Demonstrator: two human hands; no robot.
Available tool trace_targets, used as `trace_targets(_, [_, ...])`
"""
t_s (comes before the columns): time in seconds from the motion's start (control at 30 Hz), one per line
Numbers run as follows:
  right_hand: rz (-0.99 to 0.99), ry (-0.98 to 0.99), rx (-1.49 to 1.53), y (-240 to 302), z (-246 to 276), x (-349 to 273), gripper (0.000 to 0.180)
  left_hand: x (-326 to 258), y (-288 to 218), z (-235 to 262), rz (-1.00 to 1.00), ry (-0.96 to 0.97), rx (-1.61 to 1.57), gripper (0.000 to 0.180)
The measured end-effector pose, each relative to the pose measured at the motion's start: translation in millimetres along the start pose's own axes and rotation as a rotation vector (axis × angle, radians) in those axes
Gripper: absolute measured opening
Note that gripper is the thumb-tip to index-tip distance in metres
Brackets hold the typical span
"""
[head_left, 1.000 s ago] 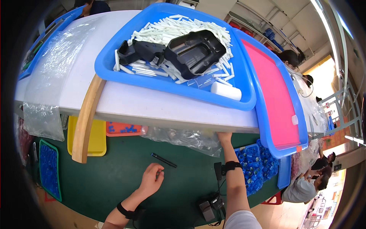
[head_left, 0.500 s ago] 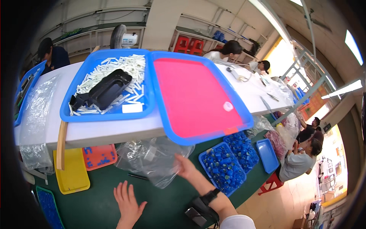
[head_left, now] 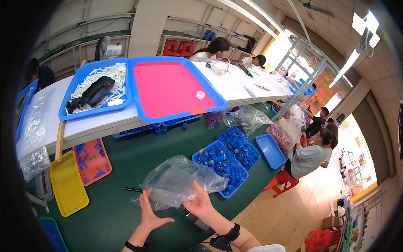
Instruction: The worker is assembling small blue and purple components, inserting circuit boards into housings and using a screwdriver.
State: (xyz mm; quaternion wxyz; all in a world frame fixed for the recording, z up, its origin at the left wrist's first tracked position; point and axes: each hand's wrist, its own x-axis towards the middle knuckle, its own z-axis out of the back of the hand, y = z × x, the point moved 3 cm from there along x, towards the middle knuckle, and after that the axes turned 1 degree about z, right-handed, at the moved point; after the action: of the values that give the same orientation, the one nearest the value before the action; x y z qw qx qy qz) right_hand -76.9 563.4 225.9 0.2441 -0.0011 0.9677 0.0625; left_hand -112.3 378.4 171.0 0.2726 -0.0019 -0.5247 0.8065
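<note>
A clear plastic bag [head_left: 174, 178] is stretched out in front of me over the green tabletop [head_left: 126, 164]. My right hand [head_left: 199, 204] pinches its near edge between thumb and fingers. At the bag's near left edge is my left hand [head_left: 150, 213], fingers straight and thumb spread wide. Whether its fingertips touch the plastic I cannot tell. A thin black pen-like stick [head_left: 132, 189] lies just left of the bag. Two blue trays full of small blue caps, the nearer tray [head_left: 222, 166] and the farther tray [head_left: 240, 147], stand right of the bag, which overlaps the nearer one's edge.
On a raised white shelf [head_left: 126, 119] sit a blue tray of white sticks [head_left: 113, 77] and a pink-lined blue tray [head_left: 168, 88]. Yellow [head_left: 69, 185] and orange [head_left: 103, 161] trays lie left. An empty blue tray [head_left: 270, 151] is right, near a seated co-worker [head_left: 308, 159].
The bag has come out from the shelf's edge toward me, drawn by my right hand. My left hand has moved right, up to the bag. The view has turned to the right.
</note>
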Motion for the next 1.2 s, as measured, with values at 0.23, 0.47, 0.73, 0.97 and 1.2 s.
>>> trace_targets(0.23, [-0.152, 0.115, -0.198, -3.2, -57.9, -58.7, 0.028, 20.3, -57.7, 46.4, -0.138, -0.220, 0.171, 0.027])
trace_targets(0.47, [0.603, 0.797, -1.504, 103.4, -98.5, -156.6, 0.091, -37.5, -82.6, 93.9, 0.237, -0.060, -1.064, 0.036])
trace_targets(0.73, [-0.090, 0.478, -1.143, 83.6, -4.7, -67.1, 0.118, -50.7, -95.7, 92.3, 0.580, -0.224, -0.895, 0.035])
trace_targets(0.97, [0.070, 0.548, -1.294, 48.1, -2.6, -58.8, 0.102, -63.8, -91.7, 83.6, 0.650, -0.420, -0.641, 0.043])
trace_targets(1.2, [0.439, 0.467, -1.322, 57.4, -40.6, -79.1, 0.021, -93.7, -126.3, 113.1, 0.170, -0.237, -0.554, 0.033])
